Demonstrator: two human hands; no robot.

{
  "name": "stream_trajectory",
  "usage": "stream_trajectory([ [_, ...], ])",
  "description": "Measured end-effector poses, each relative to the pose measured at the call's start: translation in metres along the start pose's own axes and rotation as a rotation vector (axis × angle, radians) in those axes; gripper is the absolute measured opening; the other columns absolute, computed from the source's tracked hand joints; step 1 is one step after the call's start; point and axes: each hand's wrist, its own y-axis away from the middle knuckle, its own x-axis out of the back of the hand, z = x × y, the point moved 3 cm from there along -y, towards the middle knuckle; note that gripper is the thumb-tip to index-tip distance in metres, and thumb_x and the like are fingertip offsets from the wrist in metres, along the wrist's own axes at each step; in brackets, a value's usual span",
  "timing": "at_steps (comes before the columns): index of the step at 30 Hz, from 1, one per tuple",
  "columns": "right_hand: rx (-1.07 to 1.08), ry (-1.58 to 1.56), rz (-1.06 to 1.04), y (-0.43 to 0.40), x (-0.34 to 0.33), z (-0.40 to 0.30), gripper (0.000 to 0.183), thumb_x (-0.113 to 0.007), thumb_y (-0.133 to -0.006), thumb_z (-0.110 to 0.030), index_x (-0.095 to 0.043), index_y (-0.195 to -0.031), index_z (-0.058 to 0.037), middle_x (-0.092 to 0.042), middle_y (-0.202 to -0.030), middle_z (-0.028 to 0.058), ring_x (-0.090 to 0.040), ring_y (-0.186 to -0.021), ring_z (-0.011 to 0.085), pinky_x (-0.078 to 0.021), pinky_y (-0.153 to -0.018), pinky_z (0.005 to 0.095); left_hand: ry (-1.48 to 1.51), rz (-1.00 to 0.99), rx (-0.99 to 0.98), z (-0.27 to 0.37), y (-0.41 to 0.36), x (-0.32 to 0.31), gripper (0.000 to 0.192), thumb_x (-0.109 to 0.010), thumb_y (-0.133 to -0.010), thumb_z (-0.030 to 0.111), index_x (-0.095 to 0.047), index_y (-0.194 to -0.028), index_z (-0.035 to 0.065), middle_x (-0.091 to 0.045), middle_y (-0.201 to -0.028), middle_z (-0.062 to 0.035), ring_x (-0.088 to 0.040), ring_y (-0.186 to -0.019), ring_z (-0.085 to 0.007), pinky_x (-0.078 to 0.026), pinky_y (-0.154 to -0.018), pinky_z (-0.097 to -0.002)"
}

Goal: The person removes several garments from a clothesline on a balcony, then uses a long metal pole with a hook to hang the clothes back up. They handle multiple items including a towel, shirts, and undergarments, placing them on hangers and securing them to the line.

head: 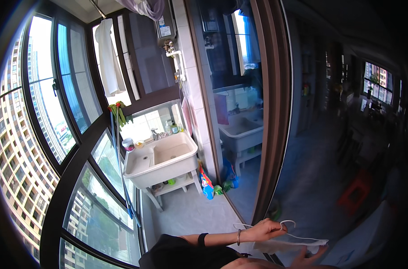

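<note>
At the bottom right, my left hand (267,230) grips a white clothes hanger (306,237) just below its hook. The arm wears a bracelet and a dark band. A thin white cloth item (274,246), perhaps a garment, hangs along the hanger's lower side; its exact kind cannot be made out. My right hand (309,258), slightly blurred, is lower down, with the cloth's far end between thumb and fingers near the hanger's right tip. Part of the right hand is cut off by the lower picture edge.
A laundry sink (175,168) on legs stands ahead, with bottles on its ledge. Blue poles (121,168) lean against the windows at left. A glass sliding door (239,188) with a brown frame (274,101) rises beside my hands. A red stool (355,191) stands in the dark room.
</note>
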Motion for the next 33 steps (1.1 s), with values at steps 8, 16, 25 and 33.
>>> stream_trajectory([
  [8,-0.671,0.245,-0.251,0.037,0.038,0.013,0.033,-0.070,-0.082,-0.023,-0.057,-0.063,0.0014,-0.045,-0.055,0.0128,-0.037,-0.049,0.0254,-0.0352,-0.048,0.0373,-0.111,-0.169,0.069,-0.019,-0.013,-0.024,0.013,-0.063,-0.086,0.014,-0.064,-0.094,0.0039,-0.065,-0.077,-0.0111,-0.062,-0.063,-0.0250,-0.046,-0.057,-0.0325],
  [16,-0.647,0.250,-0.399,0.034,0.009,0.043,0.029,-0.068,-0.083,-0.021,-0.056,-0.065,-0.0006,-0.051,-0.057,0.0145,-0.044,-0.048,0.0296,-0.0376,-0.048,0.0396,-0.209,-0.318,0.024,-0.065,-0.059,-0.044,0.022,-0.063,-0.085,0.021,-0.066,-0.096,0.0023,-0.068,-0.085,-0.0119,-0.065,-0.075,-0.0278,-0.049,-0.063,-0.0344],
  [25,-0.635,-0.084,-0.318,-0.004,-0.073,0.144,0.019,-0.067,-0.081,-0.016,-0.064,-0.087,0.0019,-0.058,-0.064,0.0142,-0.052,-0.054,0.0235,-0.0442,-0.054,0.0355,-0.057,-0.199,-0.113,-0.118,-0.158,-0.025,0.013,-0.059,-0.086,0.017,-0.064,-0.091,0.0063,-0.065,-0.077,-0.0129,-0.063,-0.069,-0.0289,-0.047,-0.059,-0.0368],
  [33,-0.526,0.048,-0.462,-0.054,-0.127,0.177,0.014,-0.062,-0.080,-0.009,-0.058,-0.071,0.0009,-0.051,-0.061,0.0160,-0.048,-0.053,0.0310,-0.0391,-0.050,0.0358,-0.229,-0.156,0.121,-0.166,-0.204,0.001,0.017,-0.061,-0.087,0.013,-0.067,-0.101,0.0076,-0.067,-0.089,-0.0137,-0.067,-0.075,-0.0266,-0.052,-0.065,-0.0334],
])
